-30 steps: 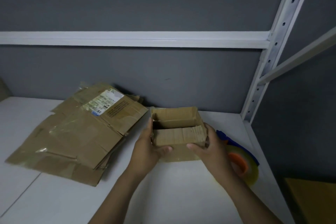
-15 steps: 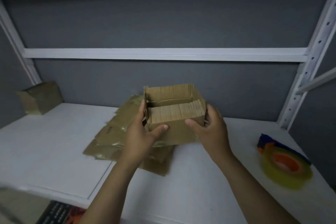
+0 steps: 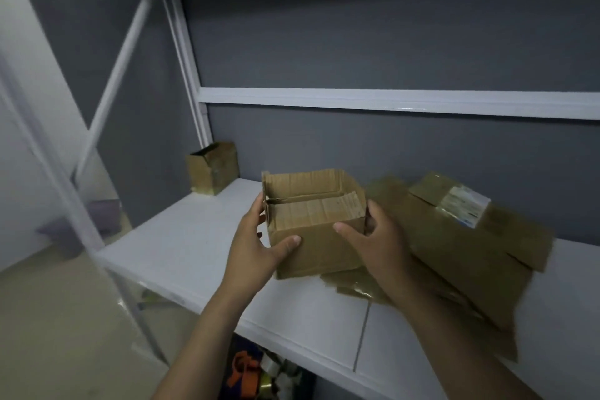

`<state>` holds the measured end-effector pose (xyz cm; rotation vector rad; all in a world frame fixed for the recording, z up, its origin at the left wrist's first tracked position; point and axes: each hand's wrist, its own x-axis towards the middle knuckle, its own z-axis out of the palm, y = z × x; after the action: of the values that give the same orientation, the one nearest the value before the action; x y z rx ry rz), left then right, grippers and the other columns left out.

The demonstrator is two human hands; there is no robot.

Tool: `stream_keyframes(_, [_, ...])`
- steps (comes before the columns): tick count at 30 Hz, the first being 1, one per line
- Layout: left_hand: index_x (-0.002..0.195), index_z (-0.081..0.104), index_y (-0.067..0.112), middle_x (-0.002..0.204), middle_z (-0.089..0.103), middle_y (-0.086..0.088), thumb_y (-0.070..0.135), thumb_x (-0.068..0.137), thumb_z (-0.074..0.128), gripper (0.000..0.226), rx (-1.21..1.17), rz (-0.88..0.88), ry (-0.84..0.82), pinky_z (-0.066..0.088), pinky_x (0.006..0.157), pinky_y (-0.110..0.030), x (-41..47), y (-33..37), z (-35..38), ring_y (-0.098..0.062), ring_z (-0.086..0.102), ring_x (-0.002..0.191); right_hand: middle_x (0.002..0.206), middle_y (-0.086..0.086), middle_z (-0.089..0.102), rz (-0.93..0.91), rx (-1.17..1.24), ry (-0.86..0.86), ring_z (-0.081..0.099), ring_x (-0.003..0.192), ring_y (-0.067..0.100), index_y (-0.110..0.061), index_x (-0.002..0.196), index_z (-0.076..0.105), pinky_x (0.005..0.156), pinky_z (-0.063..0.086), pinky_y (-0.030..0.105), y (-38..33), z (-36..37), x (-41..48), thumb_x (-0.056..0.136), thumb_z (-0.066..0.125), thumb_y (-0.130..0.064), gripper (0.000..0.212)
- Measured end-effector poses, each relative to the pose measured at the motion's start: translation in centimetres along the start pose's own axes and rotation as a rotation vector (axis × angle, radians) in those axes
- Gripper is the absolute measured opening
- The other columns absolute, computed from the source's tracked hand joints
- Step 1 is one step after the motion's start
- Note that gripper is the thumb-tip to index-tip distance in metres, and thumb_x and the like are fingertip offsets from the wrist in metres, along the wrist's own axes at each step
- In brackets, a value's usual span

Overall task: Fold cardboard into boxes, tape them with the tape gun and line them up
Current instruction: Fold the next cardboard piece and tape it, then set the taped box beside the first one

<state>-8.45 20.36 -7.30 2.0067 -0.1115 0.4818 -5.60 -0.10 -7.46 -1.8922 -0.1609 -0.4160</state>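
Observation:
I hold a small folded cardboard box (image 3: 321, 237) between both hands, just above the white shelf (image 3: 194, 247). Its top is open, with one flap folded inward. My left hand (image 3: 256, 243) grips its left side, thumb across the front face. My right hand (image 3: 376, 237) grips the right side, thumb on the front. A second folded box (image 3: 212, 169) stands at the shelf's far left corner against the wall. A pile of flattened cardboard (image 3: 464, 237) lies to the right of the held box. The tape gun is out of view.
A white upright post (image 3: 188, 52) and a diagonal brace (image 3: 123, 55) frame the shelf's left end. A white rail (image 3: 389, 99) runs along the grey back wall. Below the shelf lie orange and shiny items (image 3: 256, 370). The floor (image 3: 65, 318) opens to the left.
The box has travelled left along the shelf in both hands, past the flat cardboard pile, toward the far-left box. My view swung left; the tape gun left the frame.

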Motion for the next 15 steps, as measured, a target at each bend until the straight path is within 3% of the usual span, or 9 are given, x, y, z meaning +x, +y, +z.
stream_keyframes(4, [0.148,0.026,0.041,0.144,0.042,0.013,0.042,0.073,0.079,0.092,0.031,-0.050,0.041,0.041,0.105,-0.035,3.1,-5.2,-3.9,-0.006,0.043,0.126,0.117,-0.005,0.063,0.005,-0.084,-0.113,0.061,0.106,0.016,-0.022,0.124,0.053,0.086,0.055,0.038,0.4,7.3,3.5,0.080,0.073,-0.036,0.051])
stream_keyframes(9, [0.145,0.027,0.043,0.139,0.041,0.017,0.042,0.070,0.082,0.093,0.087,-0.099,0.032,0.040,0.103,-0.033,8.9,-11.4,-7.8,-0.006,0.042,0.126,0.119,-0.004,0.060,0.023,-0.166,-0.229,0.059,0.108,0.018,-0.022,0.131,0.045,0.079,0.046,0.025,1.1,14.8,8.9,0.083,0.071,-0.034,0.056])
stream_keyframes(12, [0.124,0.028,0.060,0.120,0.039,0.036,0.034,0.073,0.082,0.079,0.115,-0.108,0.005,0.041,0.095,-0.026,12.2,-14.6,-9.7,0.000,0.044,0.113,0.116,-0.002,0.061,0.056,-0.204,-0.295,0.059,0.100,0.018,-0.022,0.128,0.046,0.074,0.047,0.026,1.8,19.0,12.0,0.083,0.070,-0.033,0.052])
stream_keyframes(15, [0.115,0.025,0.062,0.114,0.035,0.044,0.029,0.076,0.081,0.076,0.135,-0.129,-0.058,0.040,0.086,-0.015,14.9,-17.8,-11.2,0.008,0.045,0.103,0.111,-0.003,0.059,0.113,-0.242,-0.341,0.057,0.093,0.015,-0.020,0.125,0.044,0.070,0.047,0.026,2.6,22.7,14.5,0.082,0.070,-0.033,0.052])
